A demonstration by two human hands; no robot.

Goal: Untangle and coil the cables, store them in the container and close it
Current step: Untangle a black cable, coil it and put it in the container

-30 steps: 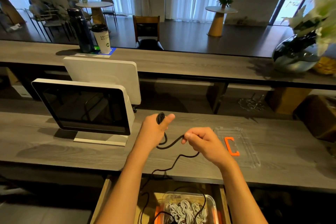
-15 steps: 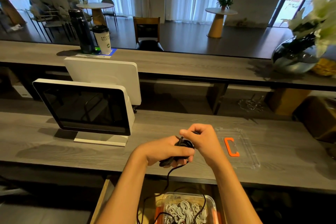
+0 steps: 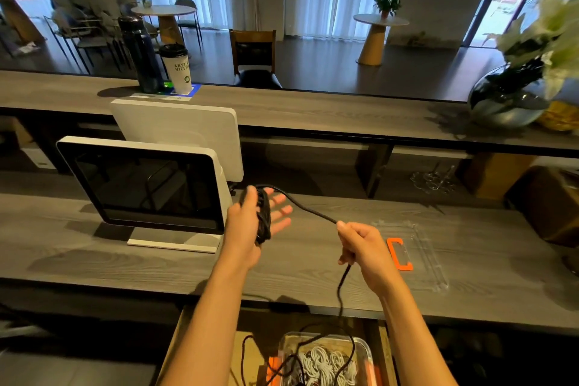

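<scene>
A black cable (image 3: 310, 210) is wound in a coil (image 3: 264, 219) around my left hand (image 3: 244, 229), whose fingers are spread straight above the counter. From the coil the cable runs right to my right hand (image 3: 363, 247), which grips it in a fist. Below that fist the cable drops over the counter edge into a clear container (image 3: 365, 351). The container sits in an open drawer and holds coiled white cables (image 3: 326, 363). Its clear lid (image 3: 429, 260) with an orange latch (image 3: 398, 254) lies on the counter right of my right hand.
A white point-of-sale screen (image 3: 147, 185) stands on the counter just left of my left hand. On the upper ledge are a dark bottle (image 3: 139, 56), a paper cup (image 3: 177, 69) and a glass vase (image 3: 507, 100) with flowers at far right. The open drawer (image 3: 250, 348) juts out below.
My hands were together at the coil half a second ago. They have moved apart: the left rose with the coil, the right slid right along the cable.
</scene>
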